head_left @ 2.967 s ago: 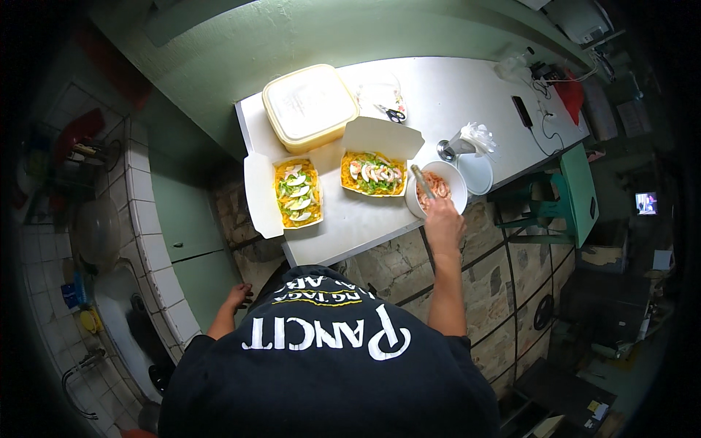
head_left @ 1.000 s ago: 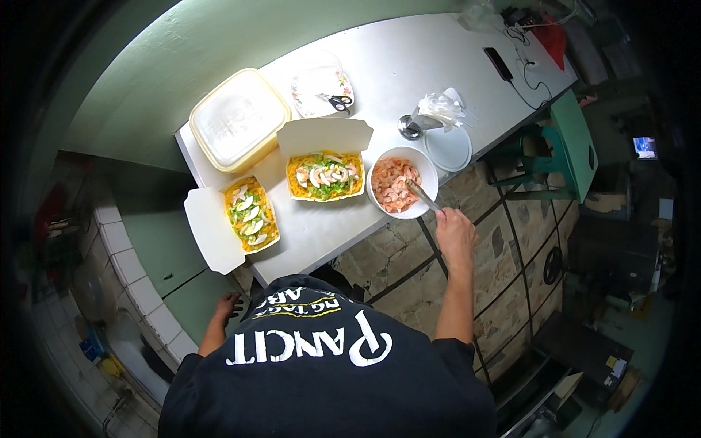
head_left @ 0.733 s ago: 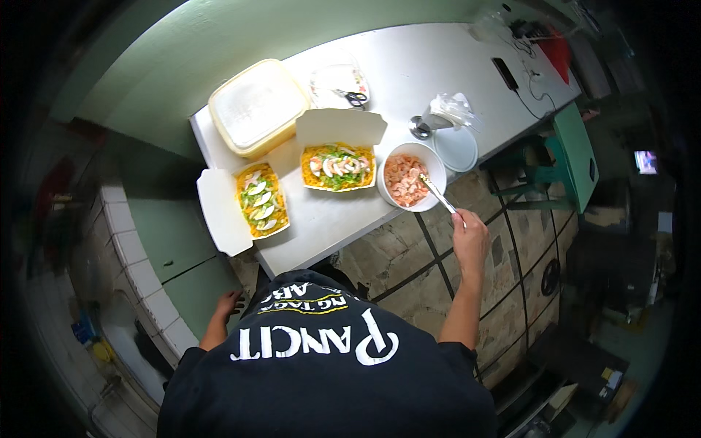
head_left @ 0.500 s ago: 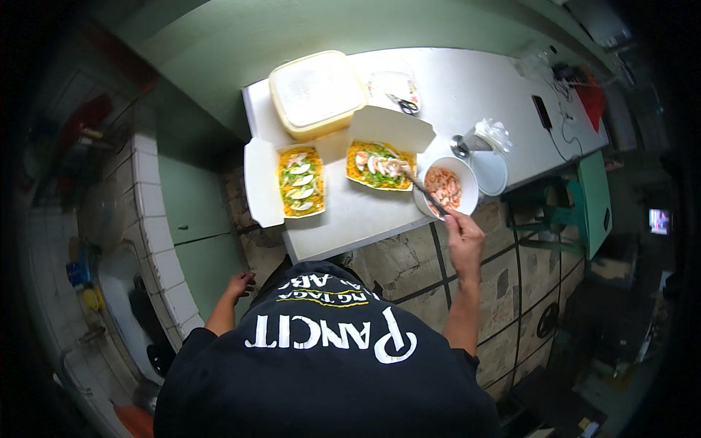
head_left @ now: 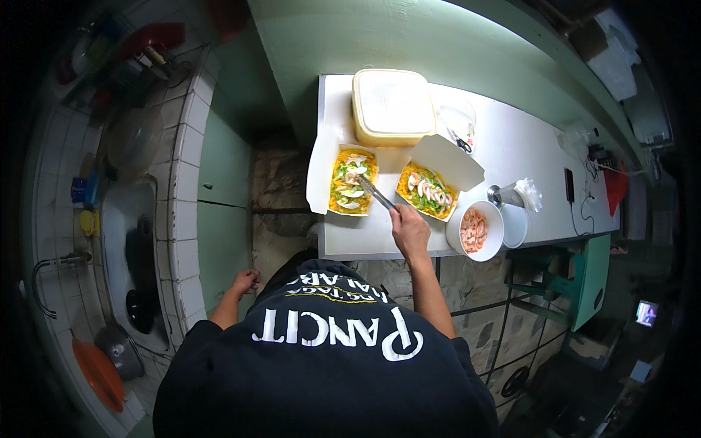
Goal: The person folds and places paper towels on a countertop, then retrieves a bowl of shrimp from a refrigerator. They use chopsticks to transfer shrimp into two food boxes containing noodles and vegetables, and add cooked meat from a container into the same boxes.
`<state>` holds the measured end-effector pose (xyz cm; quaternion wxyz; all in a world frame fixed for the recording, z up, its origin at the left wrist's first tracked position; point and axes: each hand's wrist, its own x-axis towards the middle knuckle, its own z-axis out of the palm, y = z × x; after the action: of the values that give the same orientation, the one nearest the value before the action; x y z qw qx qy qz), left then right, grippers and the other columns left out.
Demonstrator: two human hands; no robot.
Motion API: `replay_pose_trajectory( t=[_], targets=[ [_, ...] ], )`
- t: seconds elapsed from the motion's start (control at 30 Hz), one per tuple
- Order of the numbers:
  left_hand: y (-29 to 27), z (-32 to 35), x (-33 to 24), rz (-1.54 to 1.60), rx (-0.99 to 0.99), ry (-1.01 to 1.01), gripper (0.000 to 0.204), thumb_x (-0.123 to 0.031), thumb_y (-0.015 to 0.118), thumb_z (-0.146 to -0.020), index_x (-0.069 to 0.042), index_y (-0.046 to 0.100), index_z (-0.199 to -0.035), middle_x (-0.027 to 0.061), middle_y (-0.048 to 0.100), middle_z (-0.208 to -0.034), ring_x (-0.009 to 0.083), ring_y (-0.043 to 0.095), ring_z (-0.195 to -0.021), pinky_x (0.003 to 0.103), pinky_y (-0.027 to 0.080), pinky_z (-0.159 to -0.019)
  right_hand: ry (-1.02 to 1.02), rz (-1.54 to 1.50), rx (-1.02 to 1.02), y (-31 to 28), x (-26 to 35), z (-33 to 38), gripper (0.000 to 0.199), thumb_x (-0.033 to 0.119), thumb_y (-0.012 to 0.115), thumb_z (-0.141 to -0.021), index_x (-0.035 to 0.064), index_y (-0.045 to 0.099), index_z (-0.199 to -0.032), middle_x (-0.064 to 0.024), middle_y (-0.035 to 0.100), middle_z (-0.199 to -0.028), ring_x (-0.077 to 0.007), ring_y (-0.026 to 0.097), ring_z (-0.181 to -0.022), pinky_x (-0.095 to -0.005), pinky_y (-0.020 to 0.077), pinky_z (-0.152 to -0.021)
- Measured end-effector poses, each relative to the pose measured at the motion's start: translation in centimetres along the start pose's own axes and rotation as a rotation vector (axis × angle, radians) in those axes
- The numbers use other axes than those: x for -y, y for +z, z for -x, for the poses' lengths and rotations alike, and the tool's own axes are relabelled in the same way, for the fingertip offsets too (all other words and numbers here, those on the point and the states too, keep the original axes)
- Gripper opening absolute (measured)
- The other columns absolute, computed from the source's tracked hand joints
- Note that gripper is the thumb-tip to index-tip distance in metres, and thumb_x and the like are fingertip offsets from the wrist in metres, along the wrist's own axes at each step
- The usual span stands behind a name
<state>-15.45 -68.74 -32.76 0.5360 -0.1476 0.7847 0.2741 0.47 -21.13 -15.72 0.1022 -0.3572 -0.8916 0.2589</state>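
My right hand (head_left: pixel 411 232) grips metal tongs (head_left: pixel 377 193), whose tips touch the food in the left box. That open white carton (head_left: pixel 319 179) holds yellow noodles (head_left: pixel 343 203) topped with greens and egg slices; a pinkish piece, likely shrimp, lies at the tips. To its right, a second open carton (head_left: pixel 456 164) has noodles with greens, egg slices and shrimp. A white bowl (head_left: pixel 494 248) of peeled shrimp (head_left: pixel 473 228) stands right of my right hand. My left hand (head_left: pixel 247 282) hangs beside my body, fingers curled in, with nothing seen in it.
Behind the cartons stands a big lidded tub (head_left: pixel 394 102), with scissors (head_left: pixel 463 144) on a plate beside it. A round pale lid (head_left: pixel 515 226) and a cup of tissues (head_left: pixel 520 196) are past the bowl. A sink (head_left: pixel 131 255) lies left, a green stool (head_left: pixel 591 281) right.
My right hand has carried the tongs left, from the right carton and bowl over to the left carton. My left hand's fingers have curled in. The view has shifted, placing the table further right.
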Motion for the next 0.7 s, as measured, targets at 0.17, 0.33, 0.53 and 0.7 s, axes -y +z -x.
replay_pose_trajectory(
  t=[0.17,0.33,0.53,0.7],
  targets=[
    [0.3,-0.5,1.4,0.041,0.014,-0.01,0.029,-0.035,0.056,-0.091,-0.017,0.062,-0.112,-0.0007,0.065,-0.091,0.0115,0.06,-0.068,0.03,0.045,-0.057,-0.016,0.035,-0.027,-1.7,0.8,0.2,0.021,0.027,0.058,-0.09,0.0099,0.066,-0.097,-0.0102,0.066,-0.089,-0.033,0.064,-0.076,-0.0425,0.0504,-0.067],
    [0.5,-0.1,0.5,0.064,0.024,-0.008,0.027,-0.033,0.055,-0.092,-0.014,0.062,-0.111,-0.0003,0.064,-0.09,0.0114,0.058,-0.066,0.028,0.044,-0.055,-0.039,0.143,-0.008,-2.1,1.9,0.4,0.018,0.026,0.059,-0.09,0.0102,0.066,-0.096,-0.0095,0.066,-0.088,-0.032,0.065,-0.074,-0.0418,0.0506,-0.066],
    [-0.1,-0.8,-0.4,0.047,0.028,0.016,0.027,-0.032,0.052,-0.094,-0.012,0.062,-0.111,-0.0001,0.063,-0.089,0.0113,0.057,-0.066,0.027,0.043,-0.055,-0.074,0.078,-0.054,-1.6,1.5,-0.1,0.019,0.029,0.058,-0.09,0.0128,0.067,-0.095,-0.0075,0.065,-0.086,-0.0313,0.064,-0.071,-0.0417,0.0506,-0.063],
    [-0.3,-0.8,-0.8,0.078,0.034,0.009,0.027,-0.033,0.053,-0.094,-0.013,0.061,-0.111,-0.0002,0.063,-0.089,0.0113,0.057,-0.067,0.029,0.044,-0.058,-0.003,-0.086,0.019,-3.5,1.8,0.8,0.018,0.026,0.061,-0.089,0.0103,0.068,-0.095,-0.0085,0.065,-0.082,-0.0289,0.064,-0.072,-0.0382,0.0489,-0.064]
  ],
)
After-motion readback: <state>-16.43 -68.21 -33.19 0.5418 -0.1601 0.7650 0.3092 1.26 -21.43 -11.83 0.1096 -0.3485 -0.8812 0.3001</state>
